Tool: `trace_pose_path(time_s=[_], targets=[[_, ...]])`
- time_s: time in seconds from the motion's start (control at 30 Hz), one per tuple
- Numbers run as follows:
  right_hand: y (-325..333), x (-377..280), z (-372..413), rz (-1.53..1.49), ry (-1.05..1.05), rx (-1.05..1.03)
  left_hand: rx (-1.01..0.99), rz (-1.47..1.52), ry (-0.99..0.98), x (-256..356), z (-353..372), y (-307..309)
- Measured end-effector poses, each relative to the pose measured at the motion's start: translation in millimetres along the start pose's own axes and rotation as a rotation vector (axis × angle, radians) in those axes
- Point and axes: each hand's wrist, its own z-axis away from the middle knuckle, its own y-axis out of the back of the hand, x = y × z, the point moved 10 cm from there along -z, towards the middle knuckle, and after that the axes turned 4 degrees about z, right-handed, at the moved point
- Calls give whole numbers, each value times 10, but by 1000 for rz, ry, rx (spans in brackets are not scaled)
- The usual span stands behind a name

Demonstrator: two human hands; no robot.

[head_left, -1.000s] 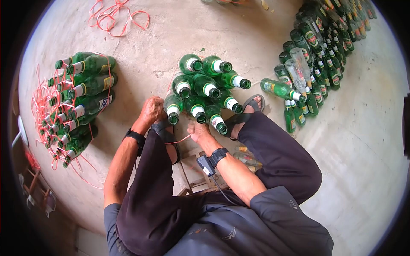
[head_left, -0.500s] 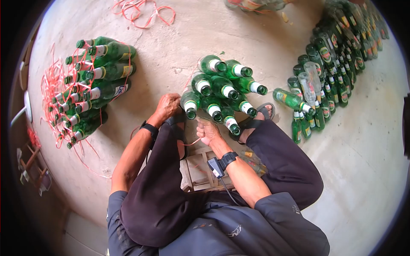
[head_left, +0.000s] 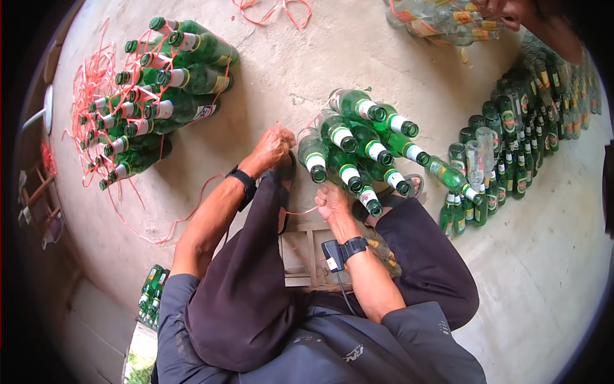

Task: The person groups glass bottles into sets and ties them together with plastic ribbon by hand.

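A cluster of upright green glass bottles [head_left: 368, 137] with white neck labels stands on the floor between my feet. My right hand [head_left: 332, 201] is closed at the near side of the cluster, low down, on a thin pink plastic strap [head_left: 299, 213] whose tail sticks out to the left. Just left of the bottles, my left hand [head_left: 275, 144] is closed, its fingers pressed together close to the floor. What it pinches is too small to make out. Part of a pink strand shows along the cluster's far left side.
At left stands another green bottle bundle [head_left: 185, 77] wrapped in pink strap, beside a tangle of strap [head_left: 93, 89]. Rows of bottles [head_left: 511, 134] fill the right side. A co-worker's hand [head_left: 508, 13] touches a clear-bottle bundle [head_left: 441, 22] at top right. Below me is a wooden crate [head_left: 300, 249].
The view has shifted, so the bottles and both hands appear farther right. A co-worker's hand has come into view at top right. Both my hands stay closed beside the cluster.
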Motion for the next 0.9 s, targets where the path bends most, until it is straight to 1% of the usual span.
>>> trace_pose_path(time_s=[0.03, 0.1, 0.13, 0.23, 0.33, 0.4, 0.47, 0.5, 0.53, 0.57, 0.63, 0.67, 0.73, 0.77, 0.83, 0.87, 0.9], targets=[[12, 5, -1, 7, -3, 13, -1, 4, -13, 62, 33, -19], [9, 18, 2, 3, 0, 17, 12, -136, 159, -14, 86, -22], [28, 56, -3, 5, -15, 19, 16, -133, 151, 106, 65, 18], [35, 108, -15, 34, -29, 20, 19, -21, 489, -89, 135, 109], [-17, 136, 16, 77, -42, 6, 19, 2, 514, -110, 152, 100], [1, 163, 29, 75, -44, 41, 31, -1, 511, -66, 161, 98], [33, 292, -49, 49, -75, -9, 83, 92, 497, -18, 189, 115], [20, 313, -78, 76, -57, -28, 69, 103, 530, -8, 206, 118], [13, 339, -106, 102, -39, -44, 71, 97, 534, -14, 218, 119], [11, 377, -139, 146, -32, -56, 102, 77, 487, 18, 205, 145], [-73, 422, -101, 138, -37, -79, 147, 22, 420, 60, 206, 186], [-124, 433, -86, 135, -38, -101, 144, 18, 420, 54, 210, 168], [-230, 458, -57, 146, -43, -133, 203, -67, 414, 93, 237, 206], [-298, 506, -45, 147, -76, -159, 200, -71, 420, 81, 239, 201], [-436, 531, 2, 149, -116, -184, 102, 411, 712, -155, 329, -25], [-542, 534, 23, 136, -135, -231, 101, 411, 718, -151, 317, -8], [-625, 546, 25, 123, -156, -278, 66, 472, 770, -141, 325, -25]])
